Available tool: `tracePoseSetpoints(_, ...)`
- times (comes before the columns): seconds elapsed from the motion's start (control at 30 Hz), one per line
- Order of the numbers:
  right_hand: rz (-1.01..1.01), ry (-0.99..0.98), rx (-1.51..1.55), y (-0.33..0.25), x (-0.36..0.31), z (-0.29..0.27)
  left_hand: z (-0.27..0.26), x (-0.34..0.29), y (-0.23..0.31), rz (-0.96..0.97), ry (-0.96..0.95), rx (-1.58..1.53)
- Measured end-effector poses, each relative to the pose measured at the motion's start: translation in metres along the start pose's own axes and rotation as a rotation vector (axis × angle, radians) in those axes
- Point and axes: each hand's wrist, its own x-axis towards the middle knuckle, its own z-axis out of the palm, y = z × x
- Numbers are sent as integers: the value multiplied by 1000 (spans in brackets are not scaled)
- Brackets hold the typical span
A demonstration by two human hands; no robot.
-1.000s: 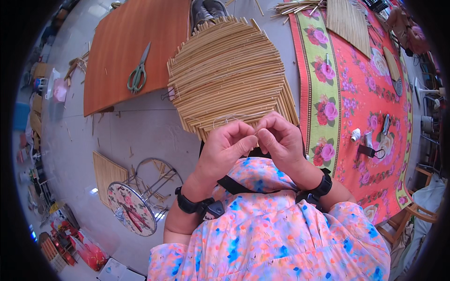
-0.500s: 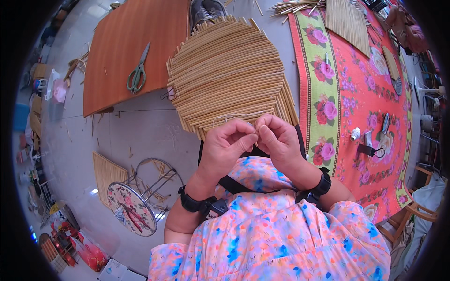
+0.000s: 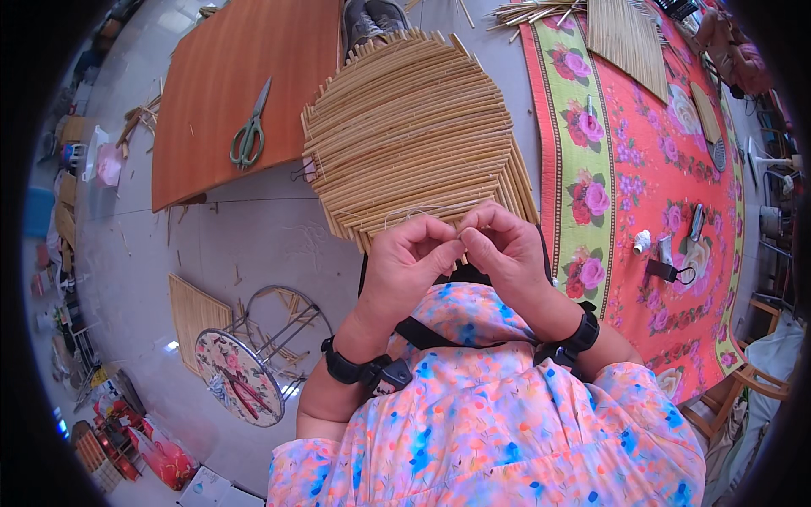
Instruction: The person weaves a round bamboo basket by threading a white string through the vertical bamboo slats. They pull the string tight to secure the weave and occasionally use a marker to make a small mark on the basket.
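A roughly round panel of straw-coloured stalks (image 3: 414, 127), bound by rows of thin thread, lies before me, its near edge at my lap. At that edge my left hand (image 3: 414, 258) and my right hand (image 3: 503, 253) meet, thumbs and forefingers pinched together. A loose pale thread (image 3: 422, 209) curls over the stalks and runs toward my fingertips. What sits between the fingertips is too small to make out. A binder clip (image 3: 302, 171) grips the panel's left edge.
Green-handled scissors (image 3: 249, 139) lie on a brown board (image 3: 220, 93) at the left. Below it, a round flower-patterned stool (image 3: 241, 380) lies tipped over beside a stalk panel (image 3: 198, 313). A red floral cloth (image 3: 634, 211) covers the right, with a black-handled tool (image 3: 663, 270) and another panel (image 3: 625, 42).
My right hand has shifted very slightly, its fingers rising a little at the pinch. The panel and my left hand stay almost where they were.
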Motion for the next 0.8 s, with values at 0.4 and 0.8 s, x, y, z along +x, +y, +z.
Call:
tracePoseSetpoints(0.4,168,71,-57,0,0,-5,-1,5,-4,220,95,-30)
tracePoseSetpoints(0.8,252,54,-331,-5,2,4,-8,6,6,255,197,-13)
